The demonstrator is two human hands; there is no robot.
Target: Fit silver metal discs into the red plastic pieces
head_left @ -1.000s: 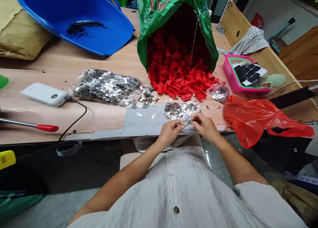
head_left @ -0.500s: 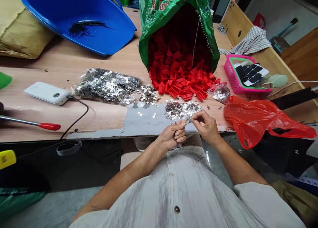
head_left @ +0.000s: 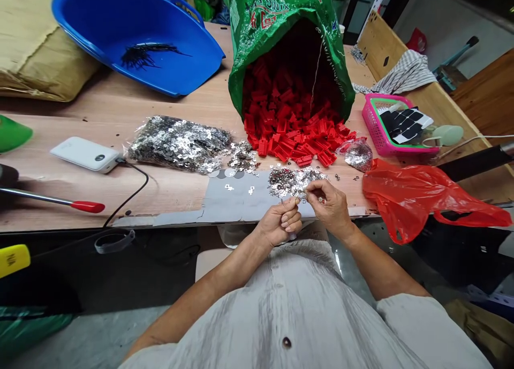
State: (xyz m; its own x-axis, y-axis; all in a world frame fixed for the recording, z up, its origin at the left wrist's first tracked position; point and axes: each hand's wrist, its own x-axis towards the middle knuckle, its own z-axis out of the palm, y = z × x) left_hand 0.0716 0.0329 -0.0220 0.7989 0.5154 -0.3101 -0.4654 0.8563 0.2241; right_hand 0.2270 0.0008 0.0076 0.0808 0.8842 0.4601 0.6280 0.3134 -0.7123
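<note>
My left hand is closed at the table's front edge, its fingers curled and the thumb pressed on the index finger. A thin sliver shows above that thumb, but what the fist holds is too small to make out. Just to the right, my right hand pinches thumb and index finger together beside the left thumb. Anything between those fingertips is hidden or tiny. Directly beyond both hands lies a pile of small silver metal pieces on a grey sheet. A few loose metal pieces lie farther left on it.
Red plastic parts spill from a green sack behind the pile. Left of them lies a clear bag of metal pieces, then a white power bank. A red plastic bag and pink basket stand right; a blue scoop behind.
My right fingertips have come slightly nearer to my left thumb. The left hand keeps its closed grip. The whole view has shifted a little.
</note>
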